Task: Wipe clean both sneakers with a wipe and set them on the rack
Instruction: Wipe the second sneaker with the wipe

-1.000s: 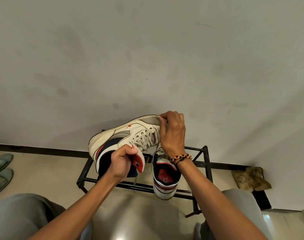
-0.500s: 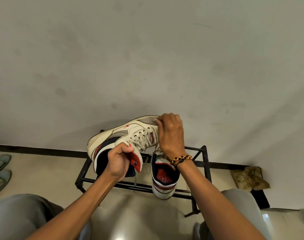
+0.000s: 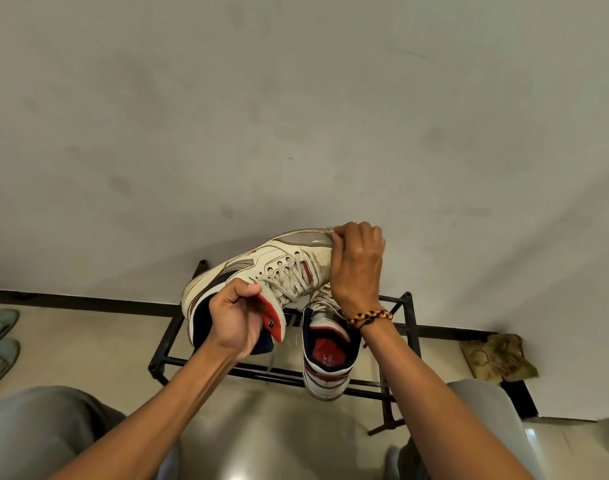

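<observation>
A cream sneaker (image 3: 271,268) with navy and red trim is held up in front of the wall, toe pointing up and right. My left hand (image 3: 235,322) grips it at the red tongue and collar. My right hand (image 3: 356,263) is curled over the toe, pressing a small white wipe (image 3: 329,231) that peeks out at the fingertips. The second sneaker (image 3: 327,362) stands on the black metal rack (image 3: 408,327), heel toward me, partly hidden by my right wrist.
The rack stands against a pale wall with a dark skirting board. A crumpled brownish cloth (image 3: 498,358) lies on the floor to the right. Green slippers (image 3: 0,337) sit at the far left. My knees fill the bottom corners.
My right hand with the wipe has slid slightly along the toe area of the held sneaker. The left hand keeps its grip and the sneaker on the rack has not moved.
</observation>
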